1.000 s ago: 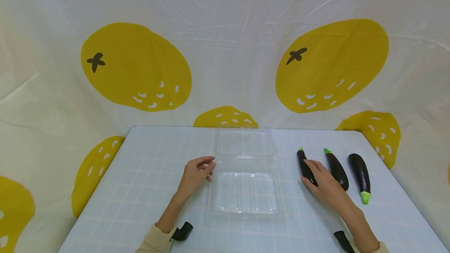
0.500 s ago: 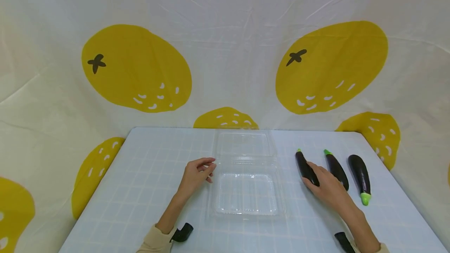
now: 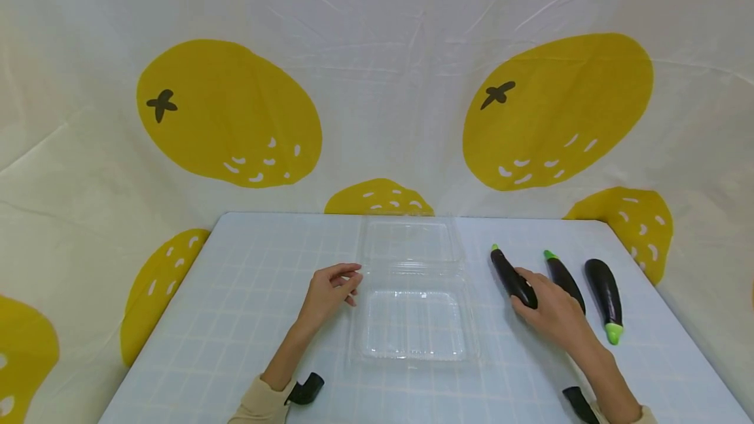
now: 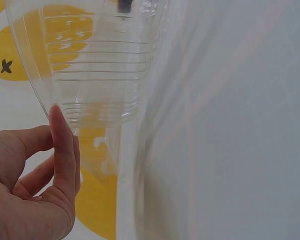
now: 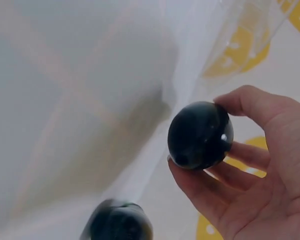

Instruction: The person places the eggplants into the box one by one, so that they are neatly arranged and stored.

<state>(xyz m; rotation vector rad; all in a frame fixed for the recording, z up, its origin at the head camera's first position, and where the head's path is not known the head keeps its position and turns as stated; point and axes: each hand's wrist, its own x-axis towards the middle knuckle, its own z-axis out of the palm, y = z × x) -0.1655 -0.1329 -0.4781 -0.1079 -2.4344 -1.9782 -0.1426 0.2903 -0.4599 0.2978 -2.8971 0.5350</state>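
Right hand (image 3: 550, 307) angles inward, gripping an eggplant (image 3: 510, 275) | left hand (image 3: 330, 291), fingers relaxed, fingertips at the clear box (image 3: 413, 326)'s side

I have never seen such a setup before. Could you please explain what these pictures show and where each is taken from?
There is no robot here, only a person's bare left hand and right hand. The wide picture comes from a camera worn on the head, looking forward and down. The two closer pictures come from cameras worn on the wrists.

On the pale table lies an open clear plastic clamshell container. The right hand holds the first eggplant near its rounded end, between thumb and fingers; a second eggplant and a third eggplant lie further to the right. The left hand's fingertips are at the container's left edge; I cannot tell whether they grip it.
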